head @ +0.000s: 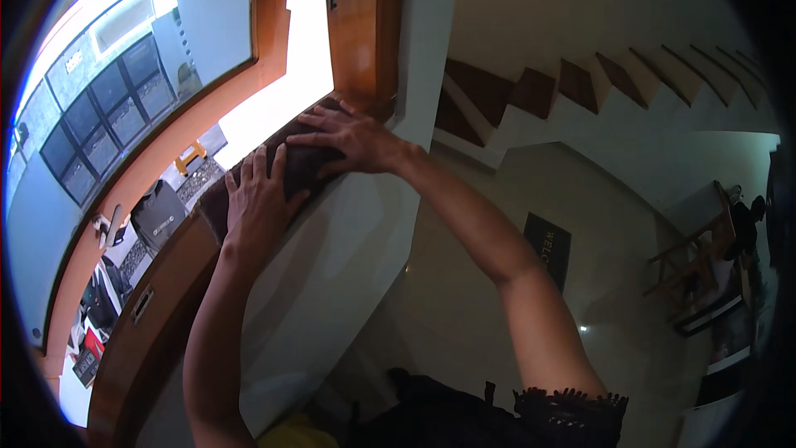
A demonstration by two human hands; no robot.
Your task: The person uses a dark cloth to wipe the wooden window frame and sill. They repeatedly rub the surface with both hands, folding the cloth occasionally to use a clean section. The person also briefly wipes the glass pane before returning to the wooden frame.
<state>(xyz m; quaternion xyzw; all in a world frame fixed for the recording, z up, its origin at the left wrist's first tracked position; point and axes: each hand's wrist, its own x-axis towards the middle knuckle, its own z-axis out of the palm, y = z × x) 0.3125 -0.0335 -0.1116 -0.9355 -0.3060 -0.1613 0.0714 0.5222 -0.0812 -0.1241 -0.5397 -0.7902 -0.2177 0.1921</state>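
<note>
A dark brown cloth (311, 162) lies along a narrow ledge beside the wooden frame (357, 31). My left hand (258, 193) rests flat on its lower left part with the fingers spread. Farther along, near the corner of the frame, my right hand (348, 140) is laid palm down on the same cloth, its fingers apart. Neither hand is closed around anything. The palms and what lies beneath the cloth are hidden.
A glazed wooden door or window leaf with a metal handle (113, 225) stands at the left. Stairs with dark treads (528, 93) rise at the right. Below are a doormat (547, 249) and a wooden chair (684, 261). A yellow stool (189, 157) stands outside.
</note>
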